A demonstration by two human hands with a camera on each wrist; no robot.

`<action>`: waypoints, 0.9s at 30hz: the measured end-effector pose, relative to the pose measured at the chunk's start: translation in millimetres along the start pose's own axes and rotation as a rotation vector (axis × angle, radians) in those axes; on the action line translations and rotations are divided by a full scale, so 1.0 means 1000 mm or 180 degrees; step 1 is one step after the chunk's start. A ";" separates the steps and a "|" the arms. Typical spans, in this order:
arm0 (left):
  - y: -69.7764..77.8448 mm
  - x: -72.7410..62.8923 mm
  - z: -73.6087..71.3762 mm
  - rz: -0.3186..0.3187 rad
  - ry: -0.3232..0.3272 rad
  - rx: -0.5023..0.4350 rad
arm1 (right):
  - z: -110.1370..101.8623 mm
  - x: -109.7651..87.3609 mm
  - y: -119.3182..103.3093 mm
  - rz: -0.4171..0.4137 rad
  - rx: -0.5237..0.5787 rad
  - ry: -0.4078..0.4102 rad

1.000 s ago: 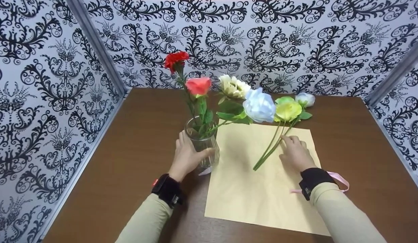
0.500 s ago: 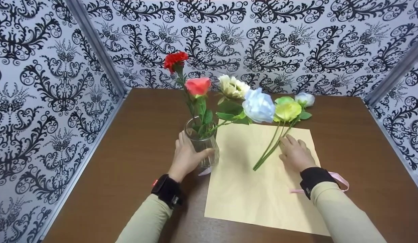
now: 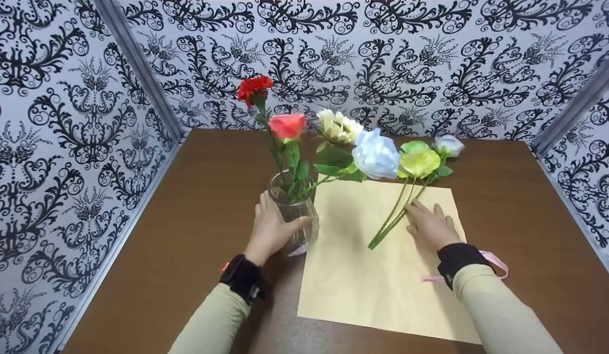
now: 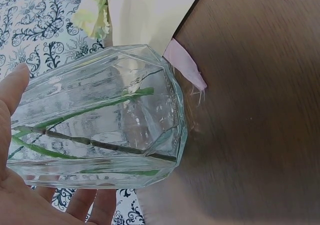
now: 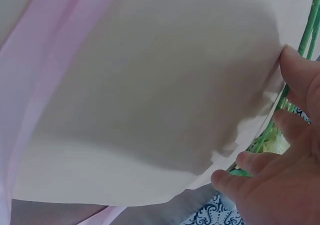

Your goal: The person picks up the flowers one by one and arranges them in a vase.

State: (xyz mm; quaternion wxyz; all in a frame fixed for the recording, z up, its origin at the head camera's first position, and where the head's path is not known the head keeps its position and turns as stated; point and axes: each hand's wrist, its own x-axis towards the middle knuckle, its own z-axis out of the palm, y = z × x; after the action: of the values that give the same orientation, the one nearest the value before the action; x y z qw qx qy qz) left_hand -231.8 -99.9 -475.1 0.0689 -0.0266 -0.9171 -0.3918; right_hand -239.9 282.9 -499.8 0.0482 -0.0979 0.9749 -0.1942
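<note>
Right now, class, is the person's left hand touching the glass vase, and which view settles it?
Touching. The head view shows it: the left hand wraps round the glass vase, its thumb lying across the near side.

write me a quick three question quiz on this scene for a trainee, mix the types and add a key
1. What does the left grip hold?
a) the ribbon
b) the vase
c) the yellow flower
2. True or false: the red flower lies on the paper.
3. Which grip is nearest the loose stems on the paper?

Key:
1. b
2. False; the red flower stands in the vase.
3. The right grip.
</note>
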 end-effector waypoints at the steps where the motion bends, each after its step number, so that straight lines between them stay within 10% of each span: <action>1: 0.000 0.000 0.000 0.0012 0.0000 0.0011 | 0.000 0.000 0.000 -0.0001 -0.0034 0.0012; 27: 0.001 0.000 -0.001 0.0037 0.0043 -0.0002 | 0.008 -0.003 0.006 0.0029 -0.0096 0.0495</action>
State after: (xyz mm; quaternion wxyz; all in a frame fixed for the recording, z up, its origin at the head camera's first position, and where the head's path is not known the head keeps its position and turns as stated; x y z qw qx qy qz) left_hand -231.8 -99.8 -474.3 0.0773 -0.0293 -0.9163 -0.3919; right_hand -236.8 286.5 -509.0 -0.0283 -0.0788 0.9789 -0.1863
